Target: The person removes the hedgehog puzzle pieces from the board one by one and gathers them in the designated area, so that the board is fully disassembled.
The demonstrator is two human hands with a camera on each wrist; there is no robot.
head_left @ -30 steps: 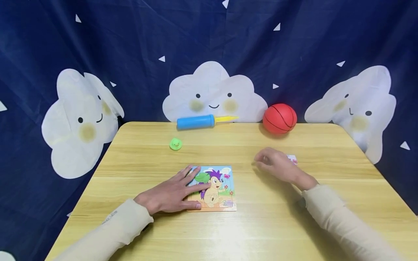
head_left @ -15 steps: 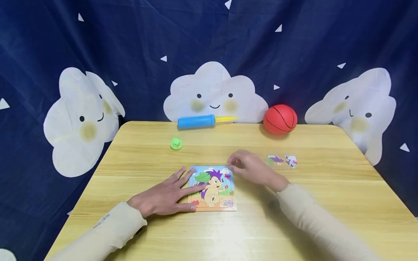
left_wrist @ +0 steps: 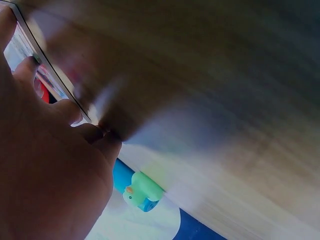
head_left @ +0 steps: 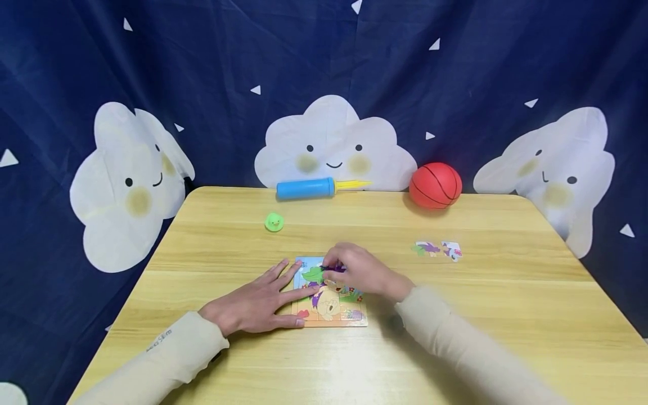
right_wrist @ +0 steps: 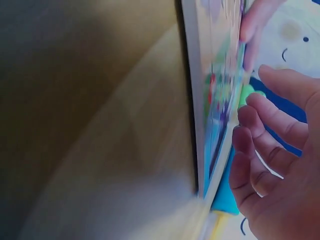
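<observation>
A hedgehog picture puzzle (head_left: 331, 309) lies flat on the table in front of the person. My left hand (head_left: 253, 304) rests with spread fingers on its left side, fingertips over the border. Over the upper part of the picture is my right hand (head_left: 361, 271), loosely bent and hiding part of the hedgehog's head. In the right wrist view this hand's fingertips (right_wrist: 243, 140) are right by the puzzle's face, the thumb stands apart, and nothing shows between them. Two loose puzzle pieces, one with purple and green (head_left: 427, 248) and one with a blue eye (head_left: 452, 251), lie farther right.
A green toy duck (head_left: 274, 222) stands behind the puzzle, to the left. Along the table's back edge are a blue hand pump (head_left: 306, 188) with a yellow nozzle and a red toy basketball (head_left: 435, 185). A dark blue cloud-patterned curtain (head_left: 217, 67) hangs behind the table (head_left: 506, 292).
My right hand has moved left from near the loose pieces to over the puzzle, uncovering both pieces. My left hand has shifted slightly left and still rests on the puzzle's edge.
</observation>
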